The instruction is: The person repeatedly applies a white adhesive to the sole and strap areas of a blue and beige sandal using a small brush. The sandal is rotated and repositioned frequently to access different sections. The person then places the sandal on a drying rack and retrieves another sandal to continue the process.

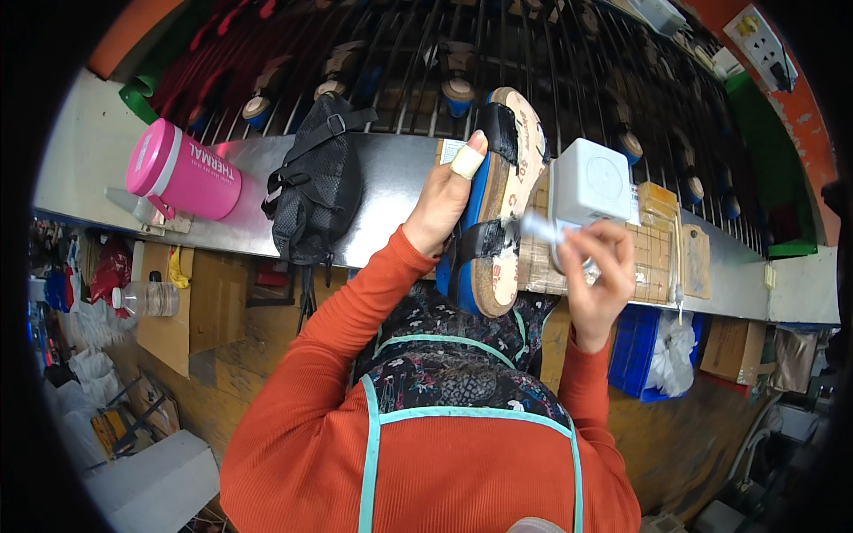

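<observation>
My left hand (449, 191), with pale tape wrapped round its thumb, grips an unfinished sandal (511, 213) on a blue shoe last. The sandal is held upright, its light printed bottom turned to the right, with black straps folded over its edges. My right hand (600, 266) is closed in a pinch on a slim, whitish tool (540, 226), smeared by motion, so its kind cannot be told. The tool's tip is close to the sandal's right side; whether it touches is unclear. Just behind my right hand stands a white rounded box-shaped container (593, 182) on a taped cardboard piece (653, 258).
A pink thermal jug (182, 169) and a black mesh bag (315, 178) stand on the metal table (253, 160) at left. Beyond runs a rack of metal rods (400, 89) carrying several sandals on lasts. A blue crate (635, 351) is below right; a power socket (760, 44) is far right.
</observation>
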Available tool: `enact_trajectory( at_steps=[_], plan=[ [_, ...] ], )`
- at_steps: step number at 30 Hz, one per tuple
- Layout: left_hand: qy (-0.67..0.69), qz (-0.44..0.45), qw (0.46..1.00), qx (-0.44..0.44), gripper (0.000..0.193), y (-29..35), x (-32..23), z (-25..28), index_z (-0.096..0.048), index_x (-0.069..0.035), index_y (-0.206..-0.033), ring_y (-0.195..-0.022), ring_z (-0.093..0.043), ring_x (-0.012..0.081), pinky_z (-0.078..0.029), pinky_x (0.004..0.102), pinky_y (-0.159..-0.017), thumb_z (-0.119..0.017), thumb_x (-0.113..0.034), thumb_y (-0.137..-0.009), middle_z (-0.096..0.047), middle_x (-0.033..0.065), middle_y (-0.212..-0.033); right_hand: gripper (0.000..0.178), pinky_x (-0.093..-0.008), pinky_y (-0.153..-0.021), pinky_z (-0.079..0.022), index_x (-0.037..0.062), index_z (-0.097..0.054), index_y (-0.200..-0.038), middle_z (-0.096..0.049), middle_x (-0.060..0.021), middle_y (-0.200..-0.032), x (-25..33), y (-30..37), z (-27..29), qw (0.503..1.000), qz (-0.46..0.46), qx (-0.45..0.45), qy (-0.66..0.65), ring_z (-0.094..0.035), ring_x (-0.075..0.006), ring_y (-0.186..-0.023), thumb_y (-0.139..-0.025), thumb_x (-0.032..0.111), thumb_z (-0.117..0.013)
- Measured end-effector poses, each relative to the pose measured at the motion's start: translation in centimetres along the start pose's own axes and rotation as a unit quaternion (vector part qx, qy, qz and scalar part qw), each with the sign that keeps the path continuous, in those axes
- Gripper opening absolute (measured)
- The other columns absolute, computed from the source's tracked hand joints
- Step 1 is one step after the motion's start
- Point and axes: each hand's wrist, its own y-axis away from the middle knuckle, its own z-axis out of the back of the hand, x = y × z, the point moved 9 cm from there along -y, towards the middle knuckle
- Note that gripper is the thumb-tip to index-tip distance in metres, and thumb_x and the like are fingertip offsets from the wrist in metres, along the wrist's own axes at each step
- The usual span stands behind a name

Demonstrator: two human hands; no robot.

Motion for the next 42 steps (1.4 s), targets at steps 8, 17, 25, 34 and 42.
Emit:
enact_trajectory(
  at_steps=[8,17,25,34,42],
  plan=[
    [0.032,0.008,0.998,-0.057,0.071,0.0,1.7,3.4,-0.064,0.005,-0.106,-0.079,-0.064,0.0119,-0.052,0.0246,-0.074,-0.050,-0.064,-0.091,-0.068,0.0098,-0.092,0.014,-0.0210,-0.058,-0.042,0.0029,-0.075,-0.093,-0.060,-0.0045,-0.089,-0.6,3.0,-2.9,0.988,-0.093,0.105,-0.072,-0.052,-0.0080,-0.066,-0.079,0.003,-0.075],
    [-0.054,-0.027,0.992,-0.113,0.068,0.4,1.6,6.1,-0.065,0.004,-0.110,-0.088,-0.063,0.0116,-0.050,0.0257,-0.081,-0.048,-0.060,-0.094,-0.067,0.0090,-0.100,0.017,-0.0271,-0.076,-0.032,0.0092,-0.077,-0.092,-0.061,-0.0028,-0.092,0.4,3.4,-3.2,0.990,-0.076,0.117,0.020,-0.054,-0.0082,-0.061,-0.075,0.010,-0.078],
    [-0.065,-0.025,0.991,-0.117,0.067,0.5,1.2,6.2,-0.064,0.007,-0.107,-0.084,-0.059,0.0087,-0.049,0.0238,-0.077,-0.054,-0.058,-0.092,-0.066,0.0081,-0.096,0.021,-0.0304,-0.078,-0.031,0.0121,-0.076,-0.093,-0.062,-0.0023,-0.090,2.8,2.3,-3.4,0.987,0.056,0.074,0.131,-0.055,-0.0140,-0.075,-0.072,0.010,-0.079],
    [0.030,0.094,0.994,-0.038,0.078,-0.6,3.4,4.3,-0.060,0.004,-0.116,-0.093,-0.065,0.0160,-0.052,0.0271,-0.082,-0.049,-0.068,-0.089,-0.066,0.0142,-0.106,0.021,-0.0299,-0.071,-0.031,0.0130,-0.076,-0.090,-0.063,0.0000,-0.082,2.2,0.9,-3.8,0.976,0.080,0.193,0.061,-0.054,-0.0141,-0.073,-0.069,0.012,-0.080],
    [0.111,0.205,0.964,0.126,0.071,1.1,5.9,1.1,-0.038,-0.011,-0.145,-0.115,-0.060,0.0176,-0.053,0.0322,-0.094,-0.037,-0.063,-0.096,-0.054,0.0117,-0.135,0.020,-0.0304,-0.070,-0.030,0.0151,-0.077,-0.089,-0.064,0.0009,-0.082,4.4,-1.1,-4.3,0.949,0.182,0.251,0.049,-0.052,-0.0125,-0.071,-0.069,0.013,-0.080]
  ],
)
